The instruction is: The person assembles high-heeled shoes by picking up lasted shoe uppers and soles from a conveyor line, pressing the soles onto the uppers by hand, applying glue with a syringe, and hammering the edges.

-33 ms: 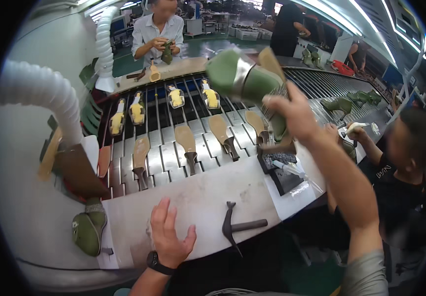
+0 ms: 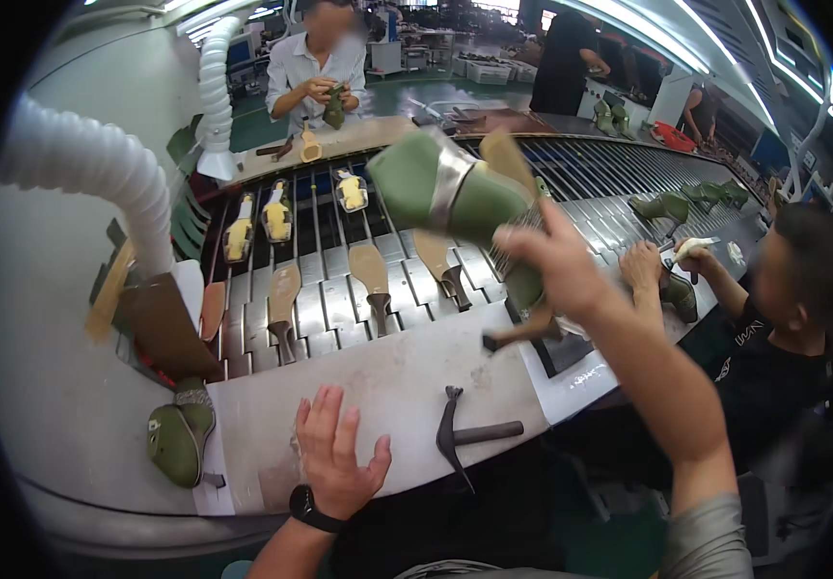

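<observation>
Pale tabletop (image 2: 252, 415) lies beneath widely spread left fingers (image 2: 346, 436), while right fingers (image 2: 522, 243) grip a silver-banded green shoe (image 2: 479, 198) — motion-blurred — and distant white crates (image 2: 486, 72) hold indistinct contents.

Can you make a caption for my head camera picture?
Right hand holding a green shoe, left hand open, hammer on the table.

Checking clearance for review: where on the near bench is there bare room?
Free: bench between cobbler's hammer and conveyor, and between left hand and far-left green shoe. Crowded: around the black tray near the right hand.
</observation>
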